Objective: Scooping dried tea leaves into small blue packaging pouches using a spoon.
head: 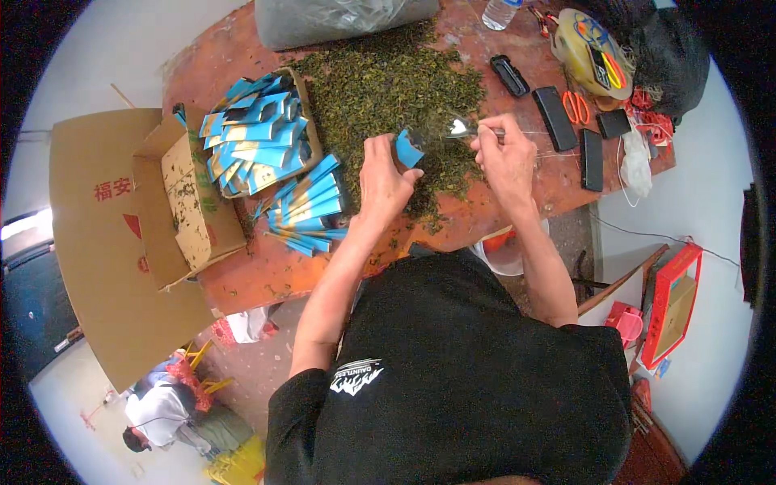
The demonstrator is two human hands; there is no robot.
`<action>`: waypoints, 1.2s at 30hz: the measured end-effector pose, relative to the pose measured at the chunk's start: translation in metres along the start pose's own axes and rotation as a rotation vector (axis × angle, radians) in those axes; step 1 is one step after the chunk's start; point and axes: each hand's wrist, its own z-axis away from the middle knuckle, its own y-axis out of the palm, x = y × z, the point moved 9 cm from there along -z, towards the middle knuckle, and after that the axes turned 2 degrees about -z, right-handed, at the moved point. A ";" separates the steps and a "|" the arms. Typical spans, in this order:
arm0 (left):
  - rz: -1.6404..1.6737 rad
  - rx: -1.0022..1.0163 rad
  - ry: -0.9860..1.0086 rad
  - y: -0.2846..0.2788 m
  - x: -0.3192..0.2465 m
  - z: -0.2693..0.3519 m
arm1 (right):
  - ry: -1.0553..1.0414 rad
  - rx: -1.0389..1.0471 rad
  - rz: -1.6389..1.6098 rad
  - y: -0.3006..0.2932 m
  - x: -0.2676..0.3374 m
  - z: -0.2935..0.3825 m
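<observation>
My left hand [387, 180] grips a small blue paper packet [409, 150], its mouth turned towards the right. In my right hand [504, 154] is the handle of a metal spoon [460, 128], whose shiny bowl points left at the packet with a gap between them. Both hands are over a broad heap of loose dried green leaves, apparently tea [388, 91], on the reddish tabletop. Left of my left hand lies a fanned row of blue and gold packets [309, 209]. Beyond it, many more packets [260, 136] are piled in a shallow cardboard tray.
An open cardboard box [200, 200] with leaf scraps stands at the left. A grey plastic bag [345, 21] lies behind the leaves. At right are black cases [555, 118], orange-handled scissors [576, 108], a water bottle [502, 13] and a yellowish container [593, 54]. Another person [163, 409] is at lower left.
</observation>
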 end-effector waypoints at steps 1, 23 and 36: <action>-0.027 -0.029 0.032 -0.001 -0.002 0.000 | -0.022 0.009 0.001 0.000 0.005 0.001; -0.082 -0.030 0.068 0.002 -0.015 0.002 | -0.521 0.100 0.326 0.020 0.076 0.025; -0.073 -0.014 0.046 0.005 -0.015 0.002 | -0.699 0.103 0.326 0.029 0.092 0.041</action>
